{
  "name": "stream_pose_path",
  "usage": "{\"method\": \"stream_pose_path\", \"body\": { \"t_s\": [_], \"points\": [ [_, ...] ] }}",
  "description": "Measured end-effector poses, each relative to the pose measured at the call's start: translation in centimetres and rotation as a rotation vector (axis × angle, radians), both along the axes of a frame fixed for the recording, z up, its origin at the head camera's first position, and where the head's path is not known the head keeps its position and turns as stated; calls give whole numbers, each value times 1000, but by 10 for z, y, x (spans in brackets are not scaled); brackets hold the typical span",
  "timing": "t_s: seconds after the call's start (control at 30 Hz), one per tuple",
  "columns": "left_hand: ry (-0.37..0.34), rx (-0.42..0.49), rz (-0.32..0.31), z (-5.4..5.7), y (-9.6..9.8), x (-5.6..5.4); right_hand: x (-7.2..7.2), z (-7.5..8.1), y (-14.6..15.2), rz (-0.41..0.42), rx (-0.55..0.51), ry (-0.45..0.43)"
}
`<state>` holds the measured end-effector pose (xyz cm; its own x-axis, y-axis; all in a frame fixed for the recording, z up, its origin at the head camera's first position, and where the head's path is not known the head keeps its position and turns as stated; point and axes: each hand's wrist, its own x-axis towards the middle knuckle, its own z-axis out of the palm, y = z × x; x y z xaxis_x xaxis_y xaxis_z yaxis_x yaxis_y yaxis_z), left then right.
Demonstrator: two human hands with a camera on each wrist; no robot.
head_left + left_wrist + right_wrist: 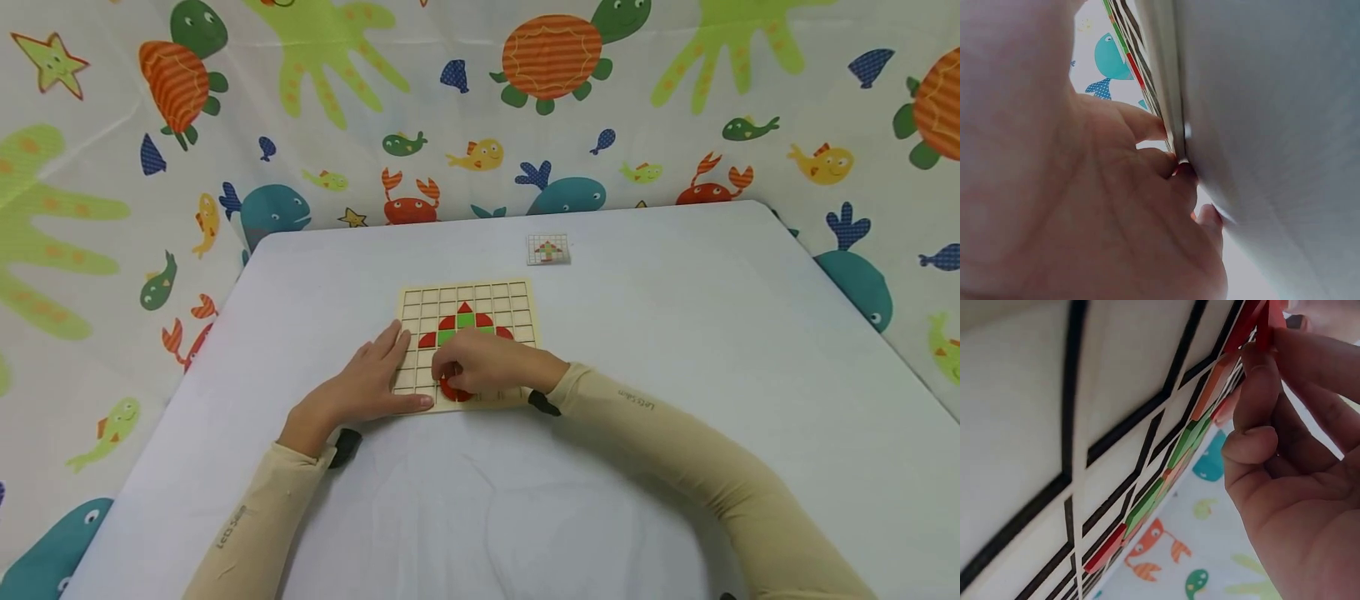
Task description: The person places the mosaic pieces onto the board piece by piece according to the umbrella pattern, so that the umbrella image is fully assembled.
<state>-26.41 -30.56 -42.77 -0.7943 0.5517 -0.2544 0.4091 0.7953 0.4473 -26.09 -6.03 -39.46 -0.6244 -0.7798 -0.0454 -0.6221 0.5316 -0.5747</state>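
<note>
A pale wooden grid board [417, 379] lies flat on the table. Set into it are a red triangle [465, 307], a green square [466, 320], red rounded pieces and other green squares. My left hand [352, 385] lies spread at the board's left front corner, fingers along the edge and thumb on the front rim. Over the board's lower middle, my right hand [491, 363] covers part of the pattern. Between its thumb and finger it pinches a red piece [1264, 330], close against the board. Red rounded pieces [459, 395] show below the fingertips.
Behind the board, a small card [547, 248] with a printed grid pattern lies on the white table [675, 333]. A curtain [480, 108] with sea animals hangs along the far and left sides.
</note>
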Motion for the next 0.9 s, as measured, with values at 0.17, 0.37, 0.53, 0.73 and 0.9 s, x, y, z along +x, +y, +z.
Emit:
{"method": "stream_pose_path", "body": {
  "t_s": [0.17, 0.37, 0.53, 0.73, 0.9],
  "points": [
    [2, -5, -1, 2, 1, 0, 2, 0, -3, 27, 36, 68],
    [3, -9, 2, 3, 1, 0, 2, -4, -4, 86, 41, 130],
    [0, -10, 1, 2, 1, -1, 4, -4, -3, 97, 38, 153],
    [-7, -9, 2, 0, 2, -2, 5, -3, 1, 39, 36, 108],
    [-13, -14, 13, -2, 4, -1, 1, 5, 17, -56, -26, 77]
  ]
}}
